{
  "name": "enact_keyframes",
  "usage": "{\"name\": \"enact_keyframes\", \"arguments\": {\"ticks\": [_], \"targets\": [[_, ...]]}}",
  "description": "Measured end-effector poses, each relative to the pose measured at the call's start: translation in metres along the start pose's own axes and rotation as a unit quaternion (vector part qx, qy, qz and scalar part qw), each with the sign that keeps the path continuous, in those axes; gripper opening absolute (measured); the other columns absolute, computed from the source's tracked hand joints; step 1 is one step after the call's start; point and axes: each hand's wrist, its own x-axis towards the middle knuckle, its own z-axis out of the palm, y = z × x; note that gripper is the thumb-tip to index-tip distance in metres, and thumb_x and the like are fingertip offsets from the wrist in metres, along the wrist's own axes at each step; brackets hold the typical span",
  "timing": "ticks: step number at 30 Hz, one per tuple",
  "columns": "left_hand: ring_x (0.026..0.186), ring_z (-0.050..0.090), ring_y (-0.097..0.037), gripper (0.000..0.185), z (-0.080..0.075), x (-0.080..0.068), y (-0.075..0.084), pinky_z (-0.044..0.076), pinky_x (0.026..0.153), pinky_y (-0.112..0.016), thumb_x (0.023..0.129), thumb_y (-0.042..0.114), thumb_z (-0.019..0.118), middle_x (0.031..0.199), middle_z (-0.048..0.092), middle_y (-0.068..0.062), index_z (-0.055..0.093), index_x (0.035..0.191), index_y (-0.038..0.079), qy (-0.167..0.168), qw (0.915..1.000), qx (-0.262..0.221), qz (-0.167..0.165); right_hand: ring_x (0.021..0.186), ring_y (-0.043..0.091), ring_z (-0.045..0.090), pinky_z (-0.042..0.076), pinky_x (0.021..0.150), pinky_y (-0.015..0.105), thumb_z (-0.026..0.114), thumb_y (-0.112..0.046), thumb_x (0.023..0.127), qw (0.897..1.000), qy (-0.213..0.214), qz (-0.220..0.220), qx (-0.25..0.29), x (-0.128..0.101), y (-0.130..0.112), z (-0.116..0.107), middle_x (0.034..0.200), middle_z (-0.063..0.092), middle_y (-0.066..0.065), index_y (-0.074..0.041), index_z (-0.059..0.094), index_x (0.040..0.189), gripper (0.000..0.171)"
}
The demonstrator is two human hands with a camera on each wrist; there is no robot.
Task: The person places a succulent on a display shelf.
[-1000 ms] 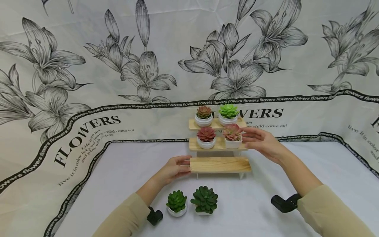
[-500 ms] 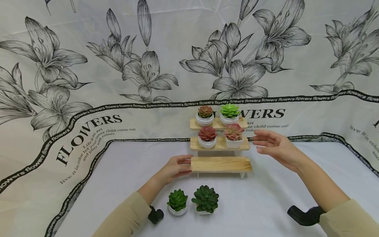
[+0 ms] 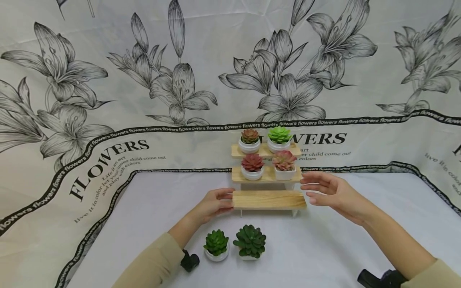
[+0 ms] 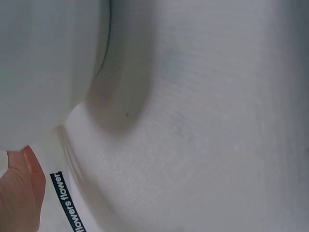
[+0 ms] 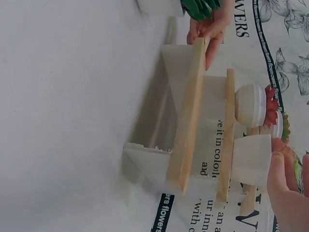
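Note:
A three-tier wooden plant stand (image 3: pixel 269 200) stands at the back. My left hand (image 3: pixel 210 207) pinches the left end of its lowest board; the right wrist view shows fingers (image 5: pixel 212 52) on both faces there. My right hand (image 3: pixel 338 196), fingers extended and holding nothing, is beside the stand's right end, near the middle board. On that board are a dark red succulent (image 3: pixel 252 163) in a round white pot and a pink succulent (image 3: pixel 283 161) in a square white pot (image 5: pixel 252 159). The top board carries a brownish succulent (image 3: pixel 249 137) and a bright green succulent (image 3: pixel 279 136).
In front of the stand, a green succulent (image 3: pixel 216 244) in a round pot and a larger dark green succulent (image 3: pixel 250 242) stand on the white tabletop (image 3: pixel 299 256). A flower-printed cloth (image 3: pixel 194 148) hangs behind. Black wrist devices (image 3: pixel 189 262) are strapped at both sleeves.
My right hand has let go of the pink succulent's pot, drawn away to the right, then dropped lower beside the stand. My left hand stays on the lowest board.

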Motion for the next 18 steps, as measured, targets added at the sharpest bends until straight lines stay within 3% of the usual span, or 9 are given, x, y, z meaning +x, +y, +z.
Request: {"name": "enact_keyframes", "arguments": {"ticks": [12, 18], "targets": [[0.091, 0.06, -0.018, 0.047, 0.0, -0.001, -0.001, 0.054, 0.085, -0.033, 0.087, -0.009, 0.056, 0.125, 0.049, -0.023, 0.047, 0.133, -0.003, 0.001, 1.0, 0.001, 0.005, 0.114, 0.013, 0.052, 0.051, 0.09, 0.03, 0.058, 0.005, 0.087, 0.998, -0.058, 0.006, 0.04, -0.009, 0.016, 0.029, 0.127, 0.053, -0.001, -0.016, 0.047, 0.132, 0.051], [0.092, 0.06, -0.018, 0.048, -0.001, -0.003, -0.001, 0.054, 0.085, -0.033, 0.087, -0.009, 0.056, 0.126, 0.049, -0.022, 0.047, 0.134, -0.003, -0.003, 1.0, 0.001, 0.005, 0.115, 0.017, 0.051, 0.046, 0.097, 0.028, 0.062, 0.003, 0.085, 0.996, -0.073, 0.014, 0.051, -0.009, 0.023, 0.045, 0.129, 0.05, 0.007, -0.011, 0.045, 0.134, 0.054]]}}
